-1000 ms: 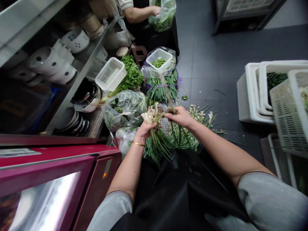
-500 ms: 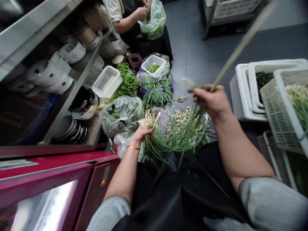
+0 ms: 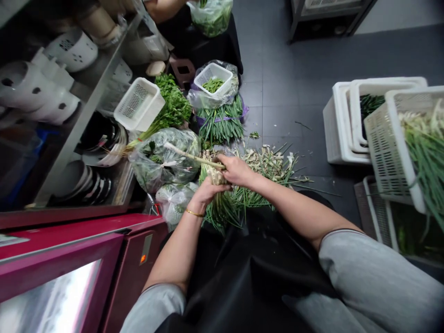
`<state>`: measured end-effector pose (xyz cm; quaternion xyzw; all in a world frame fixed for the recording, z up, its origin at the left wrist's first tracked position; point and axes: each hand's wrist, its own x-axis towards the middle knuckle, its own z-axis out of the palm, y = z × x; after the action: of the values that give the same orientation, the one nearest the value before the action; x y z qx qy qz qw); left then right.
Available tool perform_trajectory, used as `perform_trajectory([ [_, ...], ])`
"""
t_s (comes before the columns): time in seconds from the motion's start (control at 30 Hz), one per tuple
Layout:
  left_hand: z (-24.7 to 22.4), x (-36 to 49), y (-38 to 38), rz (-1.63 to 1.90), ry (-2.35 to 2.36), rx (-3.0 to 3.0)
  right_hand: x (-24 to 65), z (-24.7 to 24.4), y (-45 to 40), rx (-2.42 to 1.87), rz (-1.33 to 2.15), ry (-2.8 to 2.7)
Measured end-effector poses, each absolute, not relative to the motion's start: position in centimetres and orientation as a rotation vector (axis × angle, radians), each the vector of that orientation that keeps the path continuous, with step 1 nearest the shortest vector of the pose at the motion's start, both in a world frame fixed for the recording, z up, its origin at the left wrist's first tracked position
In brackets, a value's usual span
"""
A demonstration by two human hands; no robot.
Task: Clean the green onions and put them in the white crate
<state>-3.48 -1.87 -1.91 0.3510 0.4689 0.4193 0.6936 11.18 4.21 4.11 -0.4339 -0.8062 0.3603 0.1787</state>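
Note:
My left hand (image 3: 204,193) is closed around a bunch of scallions (image 3: 222,210), their pale root ends up and green leaves hanging toward my lap. Just above it, my right hand (image 3: 236,170) grips a long, thin, pale stick (image 3: 185,154). The stick slants to the upper left, across the pale ends of the bunch. Both hands nearly touch, and the fingers partly hide the scallion stems. Beyond them, a heap of loose scallion trimmings (image 3: 268,164) lies on the floor.
Bagged greens (image 3: 166,155), a white basket (image 3: 138,104) and tied green stalks (image 3: 222,122) stand ahead. White crates (image 3: 342,125) and a scallion-filled basket (image 3: 379,143) are at right. A shelf of dishes (image 3: 69,51) and a red cabinet (image 3: 138,231) border the left. Another person's arm (image 3: 166,9) shows at the top.
My right hand has come down and left, bringing the stick from raised at the upper right to across the scallion bunch. Green leaves that hung below that hand no longer show there.

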Motion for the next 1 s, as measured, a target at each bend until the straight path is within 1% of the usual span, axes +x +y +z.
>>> perform_trajectory([
  [0.1, -2.4, -3.8, -2.2, 0.924, 1.084, 0.809, 10.5, 5.3, 3.0, -1.235, 0.878, -2.207],
  [0.17, -2.7, -3.7, -2.6, 0.952, 1.107, 0.797, 10.0, 5.8, 2.2, -1.233, 0.782, -2.293],
  [0.27, -2.7, -3.5, -3.0, 0.879, 1.07, 0.747, 10.0, 5.4, 2.2, -1.221, 0.795, -2.462],
  [0.33, -2.1, -3.8, -3.0, 0.822, 1.04, 0.703, 10.9, 5.0, 3.2, -1.247, 0.862, -2.365],
  [0.37, -1.8, -4.2, -2.8, 0.853, 1.043, 0.674, 11.6, 4.9, 3.9, -1.26, 0.913, -2.271],
  [0.43, -0.9, -5.2, -2.2, 1.039, 1.083, 0.601, 12.9, 4.5, 5.2, -1.274, 1.109, -2.063],
  [0.53, 0.3, -5.9, -1.2, 1.337, 1.159, 0.53, 13.2, 3.2, 5.7, -1.232, 1.63, -1.706],
  [0.63, 0.7, -5.1, -0.9, 1.428, 1.21, 0.558, 11.6, 1.2, 4.4, -1.082, 1.989, -1.321],
  [0.73, 0.3, -4.2, -0.9, 1.403, 1.25, 0.602, 10.1, -0.2, 2.8, -0.955, 2.134, -1.216],
  [0.87, -0.4, -4.7, -1.2, 1.342, 1.313, 0.674, 9.4, -0.6, 2.2, -1.038, 2.203, -1.362],
  [1.0, -0.3, -5.7, -1.5, 1.294, 1.344, 0.796, 9.4, -0.5, 2.4, -1.011, 2.281, -1.465],
])
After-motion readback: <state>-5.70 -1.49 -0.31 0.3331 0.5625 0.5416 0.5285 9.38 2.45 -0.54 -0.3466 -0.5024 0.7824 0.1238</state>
